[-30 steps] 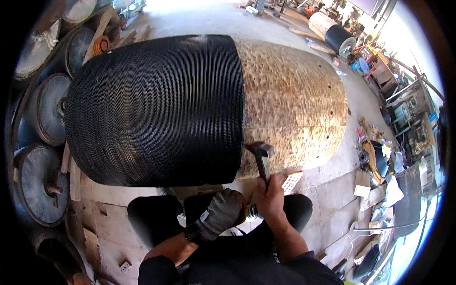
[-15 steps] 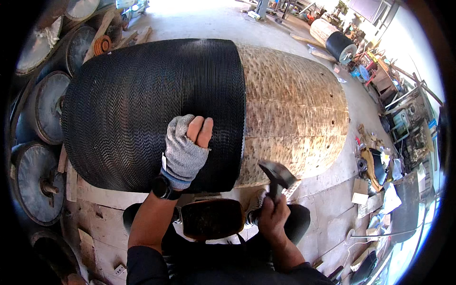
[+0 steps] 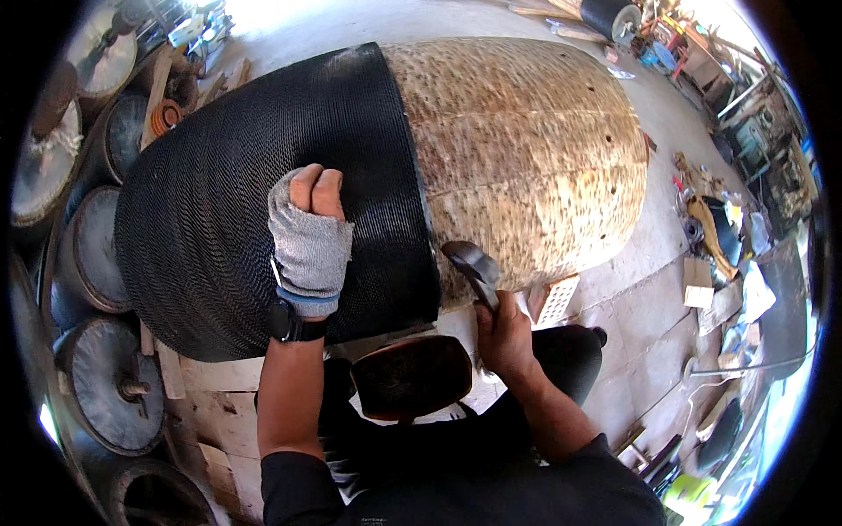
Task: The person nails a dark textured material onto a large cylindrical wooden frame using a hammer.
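A big barrel-shaped drum lies in front of me. Its left part is wrapped in a black, finely ridged covering (image 3: 210,202), and its right part is bare pale speckled wood (image 3: 526,149). My left hand (image 3: 310,232), in a grey knitted glove with two fingertips bare, rests on the black covering near its right edge. Its fingers are curled in, and anything inside them is hidden. My right hand (image 3: 507,337) grips a hammer (image 3: 474,266) by the handle. The hammer head is over the bare wood, just right of the covering's edge; contact cannot be made out.
Several round-ended rollers (image 3: 114,386) line the left side. A dark wooden stool-like block (image 3: 412,377) is between my legs. A white perforated block (image 3: 554,300) stands by the drum's near right. Clutter and a cardboard box (image 3: 698,282) lie along the right.
The hammer has moved leftward and farther over the wood, closer to the covering's edge. My left hand stays on the black covering. The whole view has shifted and tilted.
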A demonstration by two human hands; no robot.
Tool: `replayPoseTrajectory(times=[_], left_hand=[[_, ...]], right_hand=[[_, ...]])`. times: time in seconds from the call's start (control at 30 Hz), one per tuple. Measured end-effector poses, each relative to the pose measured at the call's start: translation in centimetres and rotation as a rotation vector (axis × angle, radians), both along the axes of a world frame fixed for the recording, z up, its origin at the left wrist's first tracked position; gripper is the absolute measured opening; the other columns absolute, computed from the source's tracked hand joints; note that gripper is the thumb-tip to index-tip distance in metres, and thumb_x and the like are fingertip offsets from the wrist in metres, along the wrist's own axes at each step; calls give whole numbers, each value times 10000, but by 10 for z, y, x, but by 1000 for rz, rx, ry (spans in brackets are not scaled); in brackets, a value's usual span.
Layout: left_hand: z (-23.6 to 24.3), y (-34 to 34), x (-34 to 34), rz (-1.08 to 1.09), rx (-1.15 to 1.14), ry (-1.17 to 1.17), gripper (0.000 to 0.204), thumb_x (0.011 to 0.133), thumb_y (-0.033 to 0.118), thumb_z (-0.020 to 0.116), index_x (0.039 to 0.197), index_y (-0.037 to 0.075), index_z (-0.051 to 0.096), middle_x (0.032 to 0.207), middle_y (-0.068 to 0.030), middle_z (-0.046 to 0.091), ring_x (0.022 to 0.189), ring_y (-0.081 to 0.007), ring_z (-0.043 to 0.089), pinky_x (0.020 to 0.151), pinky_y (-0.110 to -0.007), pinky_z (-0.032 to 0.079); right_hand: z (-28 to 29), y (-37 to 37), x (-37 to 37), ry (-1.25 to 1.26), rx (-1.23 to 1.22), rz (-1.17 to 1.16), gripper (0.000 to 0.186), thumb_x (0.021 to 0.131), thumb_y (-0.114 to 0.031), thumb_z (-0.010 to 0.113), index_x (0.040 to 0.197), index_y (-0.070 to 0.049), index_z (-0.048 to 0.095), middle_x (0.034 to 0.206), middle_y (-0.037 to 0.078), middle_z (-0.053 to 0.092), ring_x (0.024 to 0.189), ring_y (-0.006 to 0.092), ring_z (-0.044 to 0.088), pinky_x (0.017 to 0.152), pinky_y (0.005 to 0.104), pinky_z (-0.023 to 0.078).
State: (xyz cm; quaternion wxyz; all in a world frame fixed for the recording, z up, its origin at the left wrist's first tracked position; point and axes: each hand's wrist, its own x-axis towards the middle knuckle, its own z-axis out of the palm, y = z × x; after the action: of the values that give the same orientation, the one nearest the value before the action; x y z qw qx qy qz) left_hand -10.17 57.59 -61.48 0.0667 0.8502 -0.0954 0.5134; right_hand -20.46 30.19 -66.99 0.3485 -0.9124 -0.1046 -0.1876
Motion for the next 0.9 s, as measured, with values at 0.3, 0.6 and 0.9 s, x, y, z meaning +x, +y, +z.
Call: replayPoseTrajectory(times=[0.3, 0.6, 0.9], left_hand=[[14, -40, -35, -93, -149, 69, 293, 826, -10, 652, 1099, 32, 554, 1064, -151, 555, 952, -308, 598, 803, -408, 531], [-48, -110, -81, -361, -316, 252, 426, 809, -16, 700, 1199, 11, 531, 1017, -175, 626, 936, -311, 634, 837, -421, 516], [-29, -106, -81, -323, -330, 483, 511, 761, -23, 715, 1228, 14, 512, 997, -162, 637, 933, -308, 649, 814, -412, 530]], right_hand=[[-19, -29, -38, 127, 148, -6, 188, 911, -131, 655, 935, -6, 517, 697, 232, 593, 650, 442, 618, 532, 453, 476], [-25, -33, -38, 153, 202, 25, 228, 919, -152, 646, 866, -11, 475, 669, 244, 570, 617, 447, 596, 514, 462, 455], [-18, -28, -32, 139, 251, 78, 198, 942, -157, 622, 930, 4, 507, 667, 197, 558, 576, 361, 569, 522, 412, 445]])
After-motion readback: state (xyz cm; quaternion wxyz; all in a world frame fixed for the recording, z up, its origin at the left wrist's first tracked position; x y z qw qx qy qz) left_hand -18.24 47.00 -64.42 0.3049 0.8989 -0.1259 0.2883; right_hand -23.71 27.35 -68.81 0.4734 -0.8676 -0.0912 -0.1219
